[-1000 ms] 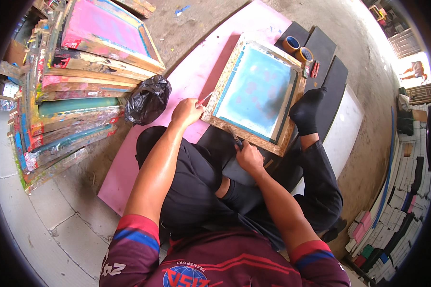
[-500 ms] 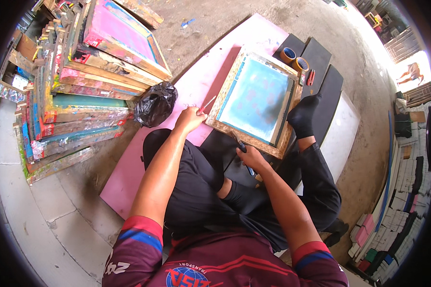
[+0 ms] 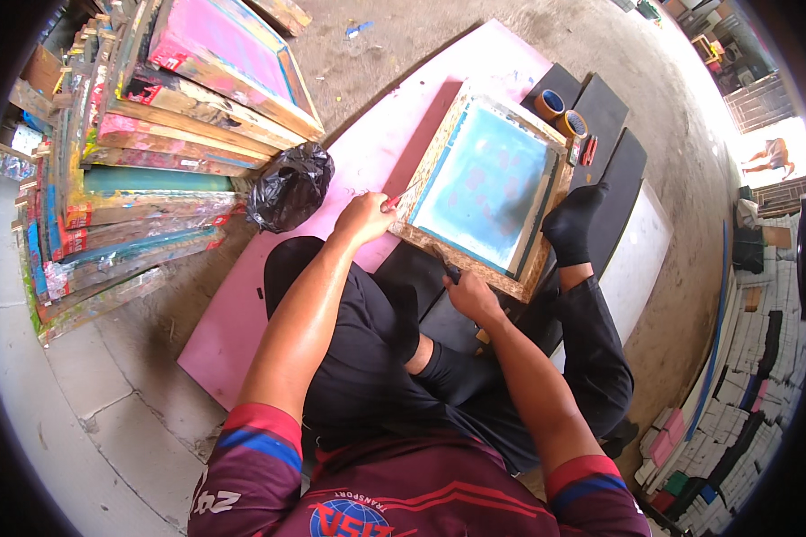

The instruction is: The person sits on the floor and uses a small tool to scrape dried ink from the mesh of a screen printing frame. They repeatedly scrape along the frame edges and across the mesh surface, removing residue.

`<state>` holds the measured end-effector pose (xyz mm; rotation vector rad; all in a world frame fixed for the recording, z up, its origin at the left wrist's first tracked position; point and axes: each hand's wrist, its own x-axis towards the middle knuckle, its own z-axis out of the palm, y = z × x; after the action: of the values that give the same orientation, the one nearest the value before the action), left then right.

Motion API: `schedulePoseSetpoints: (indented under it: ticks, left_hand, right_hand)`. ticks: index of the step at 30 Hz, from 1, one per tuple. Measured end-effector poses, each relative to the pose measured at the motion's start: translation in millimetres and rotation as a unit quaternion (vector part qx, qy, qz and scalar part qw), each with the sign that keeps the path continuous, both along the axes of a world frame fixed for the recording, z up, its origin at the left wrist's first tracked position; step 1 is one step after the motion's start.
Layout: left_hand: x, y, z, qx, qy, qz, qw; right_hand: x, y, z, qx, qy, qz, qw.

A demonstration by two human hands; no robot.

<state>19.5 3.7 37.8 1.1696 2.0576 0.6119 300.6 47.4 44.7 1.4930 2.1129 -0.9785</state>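
A wooden screen-printing frame (image 3: 408,234) with blue, partly whitish mesh (image 3: 484,183) lies tilted in front of me. My left hand (image 3: 364,218) is closed around a slim tool with a red handle (image 3: 390,204); its thin shaft points up over the frame's left side. At the frame's near edge, my right hand (image 3: 471,295) grips a black-handled tool (image 3: 452,273). That tool's tip is by the wood; its exact kind is hard to make out. My foot in a black sock (image 3: 575,219) rests against the frame's right side.
Under the frame are a pink board (image 3: 233,331) and black boards (image 3: 631,170). Two tape rolls (image 3: 560,115) and a red tool (image 3: 589,150) sit beyond its right corner. A black plastic bag (image 3: 288,186) and a stack of paint-stained frames (image 3: 179,197) stand to my left.
The left hand has shifted slightly right, bringing the red-handled tool's shaft over the frame's left edge. My right hand remains at the near edge, with its grip turned slightly. The view has shifted a little.
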Motion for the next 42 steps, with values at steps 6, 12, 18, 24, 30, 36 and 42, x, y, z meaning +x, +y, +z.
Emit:
schedulePoseSetpoints:
  ticks: [6,12,18,24,30,36,42]
  left_hand:
    - [-4.4,2.5,-17.0,0.022,0.005,0.009,1.000]
    - [-4.5,2.3,-15.0,-0.003,-0.018,0.011,1.000]
    - [4.4,-5.9,-5.8,-0.036,-0.219,0.006,0.975]
    - [12.5,-8.0,9.0,-0.052,-0.315,-0.012,0.948]
    - [9.9,-4.9,-2.9,-0.045,-0.309,-0.023,0.950]
    - [-10.5,-1.3,-41.8,0.012,-0.068,0.098,0.993]
    - [-21.7,3.8,-52.0,0.000,-0.045,0.132,0.990]
  right_hand:
    - [-3.0,-14.2,-5.3,0.024,-0.009,-0.025,0.999]
    - [8.0,-27.9,-28.5,0.065,0.052,-0.073,0.994]
    - [8.2,-20.6,-33.1,-0.051,0.159,-0.101,0.981]
    - [-22.5,-26.9,0.8,-0.122,0.186,-0.096,0.970]
    - [-14.5,-23.4,-22.4,-0.159,0.236,-0.074,0.956]
    - [10.6,-20.6,-5.3,-0.348,0.202,-0.186,0.897]
    - [12.5,-16.8,-10.7,-0.393,0.193,-0.205,0.876]
